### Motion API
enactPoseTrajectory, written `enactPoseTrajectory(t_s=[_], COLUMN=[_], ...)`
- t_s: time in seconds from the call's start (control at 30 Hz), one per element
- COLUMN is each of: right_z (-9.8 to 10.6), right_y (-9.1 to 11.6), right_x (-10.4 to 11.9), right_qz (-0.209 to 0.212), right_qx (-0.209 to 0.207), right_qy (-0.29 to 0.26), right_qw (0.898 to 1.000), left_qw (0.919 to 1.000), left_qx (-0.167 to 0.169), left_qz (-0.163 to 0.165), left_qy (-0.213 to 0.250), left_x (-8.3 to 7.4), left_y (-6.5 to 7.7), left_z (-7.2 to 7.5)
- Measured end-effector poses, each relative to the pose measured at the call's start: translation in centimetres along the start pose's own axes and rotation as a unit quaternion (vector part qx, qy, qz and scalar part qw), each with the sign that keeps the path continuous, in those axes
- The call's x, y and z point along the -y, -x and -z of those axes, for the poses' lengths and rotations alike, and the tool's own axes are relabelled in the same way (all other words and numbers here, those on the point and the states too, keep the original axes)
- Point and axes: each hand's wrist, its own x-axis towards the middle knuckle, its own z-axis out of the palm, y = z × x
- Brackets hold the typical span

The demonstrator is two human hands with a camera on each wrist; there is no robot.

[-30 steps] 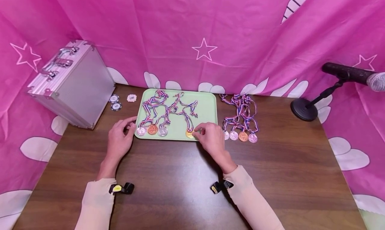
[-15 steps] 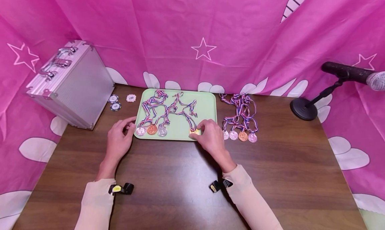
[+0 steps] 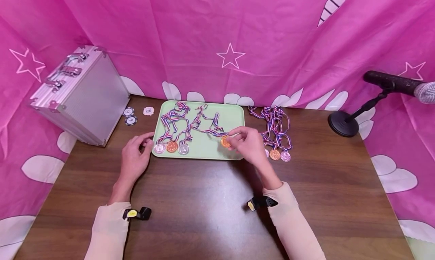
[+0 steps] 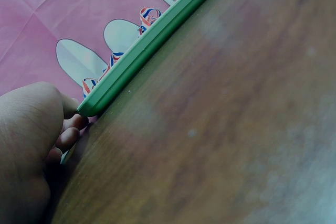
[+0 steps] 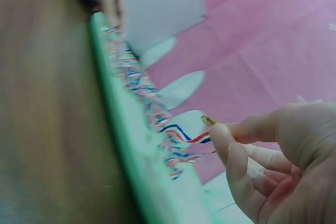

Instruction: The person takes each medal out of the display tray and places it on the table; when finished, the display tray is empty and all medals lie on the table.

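Observation:
In the head view my right hand [image 3: 248,143] pinches a gold medal [image 3: 225,141] between thumb and fingertips, over the right part of the green tray [image 3: 234,118]. Its striped ribbon [image 3: 210,131] trails left across the tray; the right wrist view has the medal [image 5: 208,120] edge-on and raised above the tray. My left hand [image 3: 136,154] holds the tray's left front corner, thumb and fingers at the rim [image 4: 86,109] in the left wrist view. On the tray's left lie a silver medal [image 3: 159,148], a bronze medal [image 3: 172,146] and another silver medal [image 3: 184,148] with tangled ribbons.
Right of the tray, more medals [image 3: 275,154] with ribbons lie on the wooden table [image 3: 190,214], partly behind my right hand. An aluminium case [image 3: 91,94] and several poker chips [image 3: 131,120] are at left. A microphone on a stand [image 3: 344,123] stands at right.
My right hand has lifted the gold medal from the tray's front edge and moved it up and to the right, pulling its ribbon along. The left hand stays at the tray corner.

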Motion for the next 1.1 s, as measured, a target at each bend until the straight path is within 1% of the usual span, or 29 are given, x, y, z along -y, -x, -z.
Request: enactPoseTrajectory(t_s=[0.07, 0.1, 0.2, 0.3, 0.4, 0.6, 0.73, 0.83, 0.9, 0.93, 1.0, 1.1], right_z=[0.8, 1.2, 2.1, 2.7, 2.9, 3.4, 4.3, 5.3, 6.2, 6.8, 8.1, 10.1], right_y=[-0.2, -0.2, -0.3, -0.4, -0.5, 0.0, 0.8, 1.5, 2.2, 2.5, 3.0, 3.1], right_x=[0.7, 1.1, 2.0, 2.6, 2.9, 3.9, 5.1, 6.2, 7.2, 7.7, 8.6, 9.4], right_qz=[-0.021, -0.024, -0.013, 0.009, 0.024, 0.033, 0.040, 0.064, 0.091, 0.107, 0.135, 0.167], right_qx=[-0.009, -0.014, -0.029, -0.039, -0.055, -0.075, -0.085, -0.098, -0.112, -0.123, -0.148, -0.190], right_qy=[-0.071, -0.101, -0.172, -0.211, -0.226, -0.232, -0.235, -0.238, -0.247, -0.258, -0.280, -0.315], right_qw=[0.997, 0.995, 0.985, 0.977, 0.972, 0.969, 0.967, 0.964, 0.958, 0.952, 0.939, 0.915], left_qw=[1.0000, 1.0000, 1.0000, 1.0000, 1.0000, 1.0000, 1.0000, 1.0000, 1.0000, 1.0000, 0.9999, 0.9999], left_qx=[-0.001, -0.001, -0.001, -0.001, 0.000, 0.001, -0.001, -0.002, -0.003, -0.003, -0.005, -0.005], left_qz=[-0.002, -0.003, -0.003, -0.002, -0.001, 0.001, -0.002, -0.004, -0.006, -0.007, -0.010, -0.012], left_qy=[0.002, 0.002, 0.002, 0.002, 0.005, 0.003, 0.002, 0.002, 0.003, 0.004, 0.006, 0.006], left_x=[0.0, 0.0, 0.0, 0.0, 0.0, 0.0, 0.0, -0.1, -0.1, 0.0, 0.0, 0.0], left_y=[0.0, 0.0, -0.1, -0.1, -0.1, 0.0, 0.0, 0.0, 0.0, 0.0, 0.0, 0.0], left_z=[0.0, 0.0, 0.0, 0.1, 0.1, 0.0, 0.1, 0.1, 0.1, 0.1, 0.1, 0.0])
